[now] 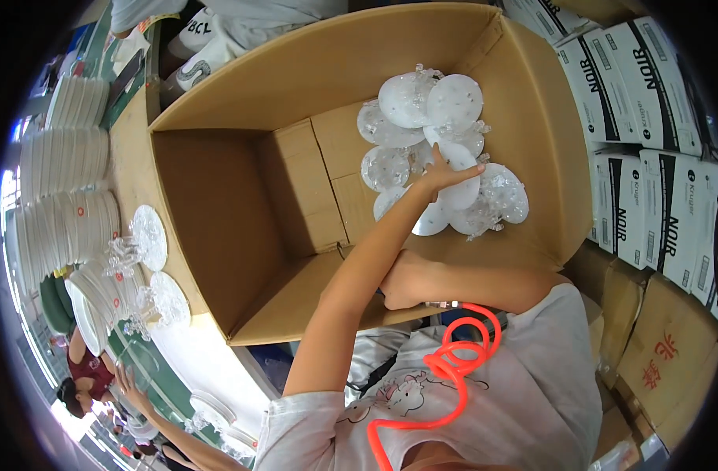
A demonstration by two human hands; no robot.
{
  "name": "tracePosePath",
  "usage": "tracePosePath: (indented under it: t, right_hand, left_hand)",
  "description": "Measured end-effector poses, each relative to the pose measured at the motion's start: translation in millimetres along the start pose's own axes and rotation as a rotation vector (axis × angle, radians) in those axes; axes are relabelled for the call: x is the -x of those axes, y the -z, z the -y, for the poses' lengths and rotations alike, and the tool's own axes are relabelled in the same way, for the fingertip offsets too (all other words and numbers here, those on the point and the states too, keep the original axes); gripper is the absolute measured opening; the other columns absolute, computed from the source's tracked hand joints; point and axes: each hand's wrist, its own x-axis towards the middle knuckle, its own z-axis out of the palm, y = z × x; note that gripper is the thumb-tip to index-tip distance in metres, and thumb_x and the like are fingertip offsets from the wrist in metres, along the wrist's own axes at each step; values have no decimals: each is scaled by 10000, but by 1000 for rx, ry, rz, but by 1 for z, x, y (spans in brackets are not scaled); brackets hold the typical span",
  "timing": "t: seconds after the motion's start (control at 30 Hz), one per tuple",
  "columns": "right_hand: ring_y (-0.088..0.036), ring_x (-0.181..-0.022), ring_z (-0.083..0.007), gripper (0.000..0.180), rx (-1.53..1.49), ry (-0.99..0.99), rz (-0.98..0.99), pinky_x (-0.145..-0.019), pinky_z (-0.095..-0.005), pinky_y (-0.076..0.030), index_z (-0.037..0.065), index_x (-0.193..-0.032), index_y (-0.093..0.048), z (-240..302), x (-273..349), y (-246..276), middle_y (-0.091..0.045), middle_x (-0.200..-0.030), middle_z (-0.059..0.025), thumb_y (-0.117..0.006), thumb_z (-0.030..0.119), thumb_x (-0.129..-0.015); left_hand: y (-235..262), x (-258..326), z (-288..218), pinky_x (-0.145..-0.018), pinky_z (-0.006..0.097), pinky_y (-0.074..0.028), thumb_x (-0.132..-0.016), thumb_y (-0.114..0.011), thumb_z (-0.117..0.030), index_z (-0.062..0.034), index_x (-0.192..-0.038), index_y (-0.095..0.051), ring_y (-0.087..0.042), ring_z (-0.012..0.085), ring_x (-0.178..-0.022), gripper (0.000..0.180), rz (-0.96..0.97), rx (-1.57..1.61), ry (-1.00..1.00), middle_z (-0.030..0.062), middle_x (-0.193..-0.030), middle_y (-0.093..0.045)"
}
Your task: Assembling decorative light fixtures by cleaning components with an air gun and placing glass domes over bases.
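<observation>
My left hand (444,171) reaches into a large cardboard box (567,196), its visible fingers spread over a white round disc (462,192). Around it lie several similar white discs (455,102) with clear, branching plastic pieces (496,196) among them. My right hand (410,281) is closed at the box's near side, partly behind my left forearm. It grips what looks like an air gun, whose body is mostly hidden; a metal coupling (444,304) and a red coiled hose (462,357) run from it toward my chest.
White boxes (637,86) are stacked along the right, above brown cartons (665,345). On the left workbench (202,345) stand tall stacks of white discs (65,157) and two clear pieces on discs (151,235). A person (80,381) is at lower left; another's clothing (241,31) shows beyond the box.
</observation>
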Motion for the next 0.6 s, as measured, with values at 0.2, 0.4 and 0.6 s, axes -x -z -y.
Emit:
tracePosePath:
  t: [0.2,0.4,0.6]
  right_hand:
    - [-575,-1064,-276,419,-77,-117,262,-895,-384,-450,18,-1096,-606,-8,3,2,-580,-1167,-186,-547,157,-705]
    - [-614,-910,-363,407,-133,-79,146,-790,-445,-489,-23,-1055,-567,0,1,9,-624,-995,-229,-577,185,-706]
    - [-622,-759,-406,487,-217,-100,-13,-674,-486,-488,5,-1123,-433,2,12,21,-631,-831,-215,-597,216,-716]
  left_hand:
    - [-10,9,-9,-1062,475,-271,-432,-836,-578,-90,-1437,107,-186,435,-1327,1462,171,-14,109,318,-1435,-30]
    - [21,7,14,-937,627,-334,-520,-826,-481,-152,-1463,13,-302,389,-1288,1305,46,31,-226,238,-1428,-226]
    - [174,88,4,-1040,435,-311,-678,-727,-347,-97,-1460,-41,-299,295,-1311,1070,-44,225,-232,174,-1433,-259]
